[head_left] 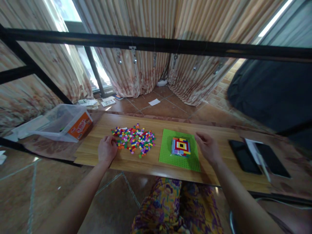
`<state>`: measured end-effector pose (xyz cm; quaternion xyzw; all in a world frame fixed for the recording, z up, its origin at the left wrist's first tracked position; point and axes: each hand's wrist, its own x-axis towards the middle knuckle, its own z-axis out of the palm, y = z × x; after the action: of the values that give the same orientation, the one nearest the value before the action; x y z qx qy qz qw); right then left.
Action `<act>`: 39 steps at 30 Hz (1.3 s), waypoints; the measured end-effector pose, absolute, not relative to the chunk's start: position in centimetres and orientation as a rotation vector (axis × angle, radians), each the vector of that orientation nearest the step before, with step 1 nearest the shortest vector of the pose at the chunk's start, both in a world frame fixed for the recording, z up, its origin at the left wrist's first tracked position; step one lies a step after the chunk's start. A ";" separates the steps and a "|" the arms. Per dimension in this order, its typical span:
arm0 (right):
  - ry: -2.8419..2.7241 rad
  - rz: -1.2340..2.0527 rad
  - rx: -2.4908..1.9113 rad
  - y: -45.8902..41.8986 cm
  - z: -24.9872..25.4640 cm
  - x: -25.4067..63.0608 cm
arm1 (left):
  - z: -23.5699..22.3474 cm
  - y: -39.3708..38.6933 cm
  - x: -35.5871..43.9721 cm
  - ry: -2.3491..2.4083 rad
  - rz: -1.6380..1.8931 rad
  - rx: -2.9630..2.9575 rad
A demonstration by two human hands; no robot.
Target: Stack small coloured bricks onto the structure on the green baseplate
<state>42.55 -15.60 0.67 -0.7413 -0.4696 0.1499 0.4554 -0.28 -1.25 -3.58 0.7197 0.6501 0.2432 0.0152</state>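
Square build of stacked bricks (180, 146), black centre ringed in yellow, white and red, on a green baseplate (167, 156). Left of it, a scatter of bright loose bricks (136, 139). Left hand (107, 150) curled at the scatter's left edge; right hand (208, 148) loosely curled beside the baseplate's right edge; cannot tell if pinching anything. Beneath, a wood-grain table (146, 165). Farther out: clear plastic box (77, 113) at left, dark flat devices (245, 157) at right, tiled floor (119, 201), black metal bar (156, 43), pleated curtains (141, 19).
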 end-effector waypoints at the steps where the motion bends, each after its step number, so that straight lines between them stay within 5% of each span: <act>1: -1.138 0.337 -1.834 -16.5 0.4 41.8 | -3.6 -1.2 -0.3 2.021 0.756 2.239; 11: -1.054 0.132 -2.040 -24.5 -5.3 38.1 | -3.2 -1.2 -0.6 2.005 0.729 2.260; 18: -1.246 -0.148 -2.284 -22.1 -5.5 40.2 | -3.1 -1.1 -0.7 1.990 0.725 2.278; 39: -1.505 -0.207 -2.311 -19.8 -6.8 41.3 | -1.4 -2.5 0.8 2.060 0.907 1.893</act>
<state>41.25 -19.80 -6.81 -0.8210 -0.5344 -0.0736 0.1868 0.78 -2.51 -1.40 0.6405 0.6969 0.3068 0.1001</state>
